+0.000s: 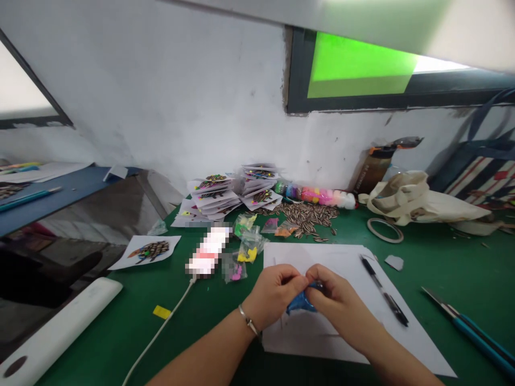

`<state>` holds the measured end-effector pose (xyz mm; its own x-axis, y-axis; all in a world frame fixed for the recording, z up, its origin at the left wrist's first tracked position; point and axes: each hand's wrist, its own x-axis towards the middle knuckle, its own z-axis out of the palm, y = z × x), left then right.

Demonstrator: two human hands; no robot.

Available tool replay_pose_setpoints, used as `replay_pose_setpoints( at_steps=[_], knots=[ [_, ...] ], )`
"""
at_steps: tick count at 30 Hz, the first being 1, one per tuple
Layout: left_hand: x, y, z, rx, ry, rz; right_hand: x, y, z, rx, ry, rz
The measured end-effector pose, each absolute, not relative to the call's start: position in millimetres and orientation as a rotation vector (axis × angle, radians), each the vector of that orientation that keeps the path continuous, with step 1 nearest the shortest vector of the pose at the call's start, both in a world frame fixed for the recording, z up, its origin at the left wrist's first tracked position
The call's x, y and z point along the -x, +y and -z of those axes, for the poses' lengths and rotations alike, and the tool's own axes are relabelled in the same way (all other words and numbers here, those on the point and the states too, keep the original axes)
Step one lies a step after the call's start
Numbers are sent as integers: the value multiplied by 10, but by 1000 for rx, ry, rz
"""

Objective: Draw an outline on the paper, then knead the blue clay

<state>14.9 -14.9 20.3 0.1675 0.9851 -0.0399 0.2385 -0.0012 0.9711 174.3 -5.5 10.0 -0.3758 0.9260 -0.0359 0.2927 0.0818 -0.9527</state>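
Observation:
Over a sheet of white paper (322, 340), my left hand (276, 295) and my right hand (336, 297) meet with their fingertips pinched together. Between them they grip a small clear plastic bag with blue contents (300, 304), which hangs just above the paper. Its upper edge is hidden behind my fingers. A black pen (384, 292) lies on the paper to the right of my right hand. Left of my left hand are small bags with pink pieces (236, 272) and yellow pieces (249, 254).
Stacks of decorated cards (215, 201) stand by the wall, near a pile of sunflower seeds (309, 215) and a tube of coloured pompoms (322, 196). Scissors (475, 329), a tape roll (385, 230) and a cloth bag (418, 201) lie right. A cabled phone (210, 249) lies left.

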Motion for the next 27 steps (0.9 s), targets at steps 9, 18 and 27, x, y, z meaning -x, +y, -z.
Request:
replay_pose_setpoints(
  at_steps=[9,18,27],
  knots=[
    [-68,-79,-159,-1386,1248,-978,-1731,-28,-163,1173,-1497,-1479],
    [-88,-94,-117,-1442,1280,-919,-1727,-30,-54,1238,-1532,-1467],
    [-75,-104,-167,-1460,1180,-918,-1744,-28,-99,1142,-1337,-1612]
  ],
)
